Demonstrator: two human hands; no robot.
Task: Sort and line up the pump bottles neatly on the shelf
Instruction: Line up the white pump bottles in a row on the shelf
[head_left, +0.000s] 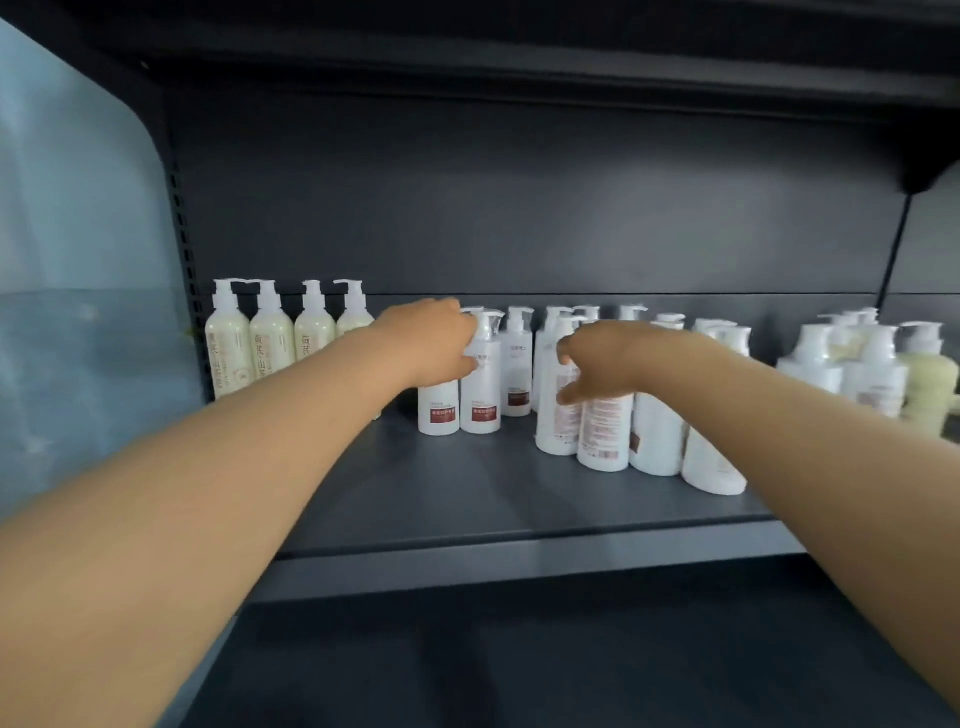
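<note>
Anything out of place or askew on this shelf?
Yes. One white bottle at the right end of the front cluster leans sideways, and a pale green bottle sits far right, apart from the green row at left.

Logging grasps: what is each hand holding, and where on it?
The left hand grips a red-labelled white bottle round its upper body. The right hand curls at the upper body of a back-label bottle; whether it grips cannot be told.

Frosted translucent side panel (78, 249) at left, perforated upright (183, 244) beside it, dark back wall (519, 208), upper shelf board (519, 57) overhead
</note>
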